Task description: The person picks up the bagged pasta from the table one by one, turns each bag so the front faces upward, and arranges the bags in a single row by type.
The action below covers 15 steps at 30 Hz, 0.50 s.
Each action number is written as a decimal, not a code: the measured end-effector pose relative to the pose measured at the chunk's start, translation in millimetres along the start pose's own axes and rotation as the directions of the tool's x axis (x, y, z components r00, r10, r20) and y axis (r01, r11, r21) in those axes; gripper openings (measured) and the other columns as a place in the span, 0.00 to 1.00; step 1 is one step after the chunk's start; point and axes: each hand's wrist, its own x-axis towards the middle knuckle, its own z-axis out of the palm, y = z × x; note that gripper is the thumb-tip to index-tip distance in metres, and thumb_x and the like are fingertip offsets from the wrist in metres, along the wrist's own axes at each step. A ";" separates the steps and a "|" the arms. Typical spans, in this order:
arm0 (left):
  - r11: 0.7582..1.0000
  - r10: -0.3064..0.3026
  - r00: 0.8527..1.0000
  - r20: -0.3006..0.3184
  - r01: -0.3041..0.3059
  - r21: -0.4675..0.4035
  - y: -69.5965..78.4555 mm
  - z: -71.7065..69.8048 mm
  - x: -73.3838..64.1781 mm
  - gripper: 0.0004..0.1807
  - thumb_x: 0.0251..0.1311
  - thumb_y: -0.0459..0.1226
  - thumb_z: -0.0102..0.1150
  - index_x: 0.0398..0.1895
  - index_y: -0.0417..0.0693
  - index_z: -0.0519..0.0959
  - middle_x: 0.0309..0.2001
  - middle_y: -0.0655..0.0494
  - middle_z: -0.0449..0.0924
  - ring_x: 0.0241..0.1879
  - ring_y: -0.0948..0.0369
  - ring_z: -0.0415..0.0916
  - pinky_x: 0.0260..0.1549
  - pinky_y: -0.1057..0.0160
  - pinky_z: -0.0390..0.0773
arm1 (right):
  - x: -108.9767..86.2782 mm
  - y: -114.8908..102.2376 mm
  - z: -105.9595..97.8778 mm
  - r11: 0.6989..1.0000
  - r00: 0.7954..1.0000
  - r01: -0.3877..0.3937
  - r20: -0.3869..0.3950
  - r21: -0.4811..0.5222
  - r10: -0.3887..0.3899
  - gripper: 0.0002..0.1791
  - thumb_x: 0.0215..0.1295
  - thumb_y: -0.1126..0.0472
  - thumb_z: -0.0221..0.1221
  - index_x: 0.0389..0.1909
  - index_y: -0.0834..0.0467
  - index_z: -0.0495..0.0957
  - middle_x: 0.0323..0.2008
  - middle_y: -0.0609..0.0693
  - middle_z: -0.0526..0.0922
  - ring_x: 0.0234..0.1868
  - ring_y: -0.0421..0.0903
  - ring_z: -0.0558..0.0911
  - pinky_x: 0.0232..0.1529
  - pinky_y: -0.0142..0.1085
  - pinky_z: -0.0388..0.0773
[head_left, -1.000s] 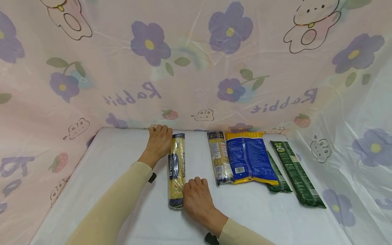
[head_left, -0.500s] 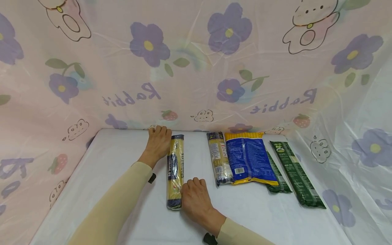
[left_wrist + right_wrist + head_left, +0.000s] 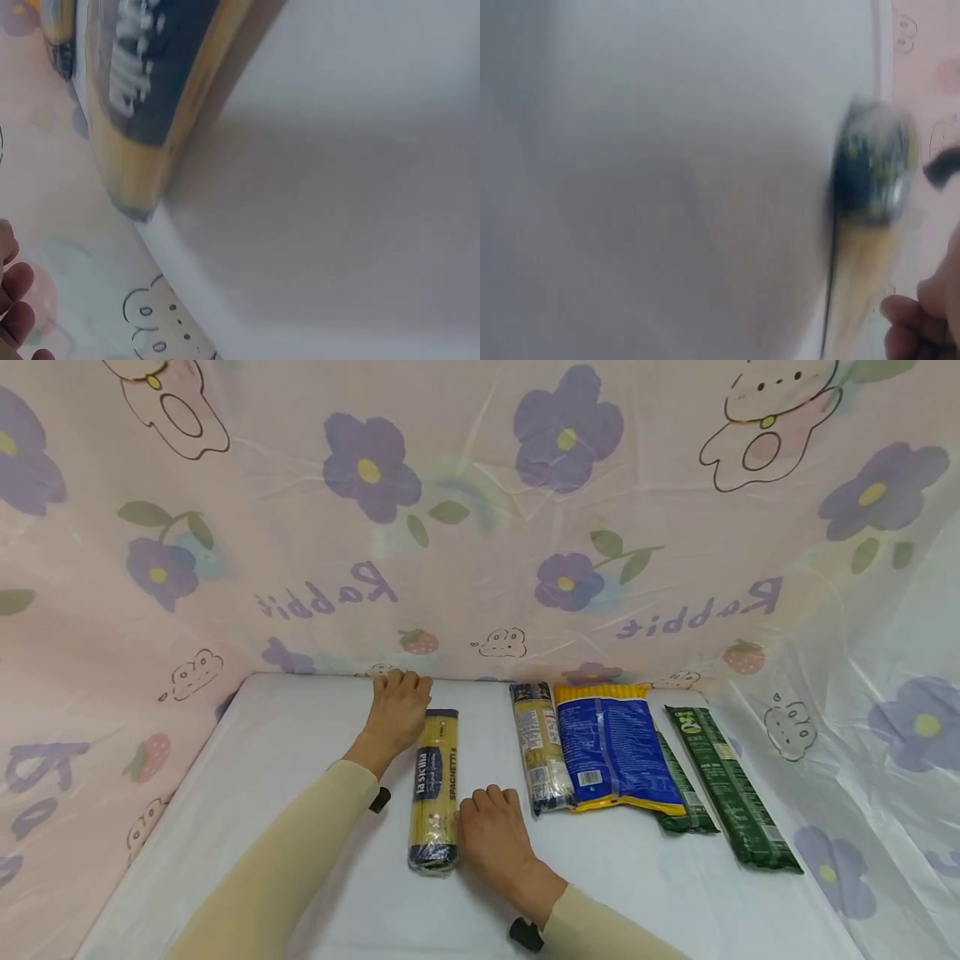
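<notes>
A clear-wrapped pack of spaghetti, with a dark blue label and dark blue ends, lies lengthwise on the white-covered table, its printed front facing up. Just beyond its far left corner is my left hand; in the left wrist view its loosely bent fingers are apart from the pack's end. My right hand is close beside the pack's near right side. In the blurred right wrist view its bent fingers seem to stand off the wrapper. Neither hand visibly grips anything.
To the right lie another pasta pack, a blue and yellow bag, a green packet partly under that bag, and a longer green packet. A patterned curtain rises behind the white table.
The spaghetti pack has turned so its front label faces up, and its far end sits nearer to me. Both hands have shifted slightly to the right.
</notes>
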 end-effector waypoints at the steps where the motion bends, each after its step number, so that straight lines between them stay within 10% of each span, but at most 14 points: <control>1: 1.000 -0.003 1.000 0.010 0.003 -0.005 2.2 -0.5 -1.8 0.15 0.80 0.40 0.52 0.62 0.43 0.75 0.57 0.42 0.79 0.59 0.42 0.70 0.58 0.39 0.68 | 0.6 5.5 0.4 1.000 1.000 -0.003 -0.011 0.001 0.003 0.17 0.72 0.55 0.65 0.23 0.53 0.73 0.24 0.46 0.71 0.31 0.47 0.69 0.39 0.42 0.67; 9: 0.997 -0.046 0.991 0.127 0.054 -0.060 31.7 -9.9 -31.1 0.20 0.75 0.37 0.57 0.66 0.40 0.78 0.62 0.41 0.78 0.64 0.39 0.69 0.62 0.36 0.69 | 6.4 74.4 -4.9 0.995 0.995 -0.100 0.021 0.004 0.100 0.10 0.67 0.58 0.69 0.38 0.61 0.83 0.37 0.55 0.82 0.44 0.56 0.79 0.49 0.52 0.76; 15: 0.992 -0.026 0.967 0.253 0.057 -0.116 59.0 -9.6 -67.4 0.27 0.79 0.45 0.55 0.69 0.34 0.74 0.69 0.37 0.73 0.71 0.38 0.67 0.66 0.35 0.69 | 2.3 119.5 -3.4 0.982 0.973 -0.186 0.147 0.024 0.180 0.25 0.72 0.54 0.67 0.61 0.66 0.78 0.60 0.64 0.81 0.61 0.63 0.79 0.63 0.58 0.77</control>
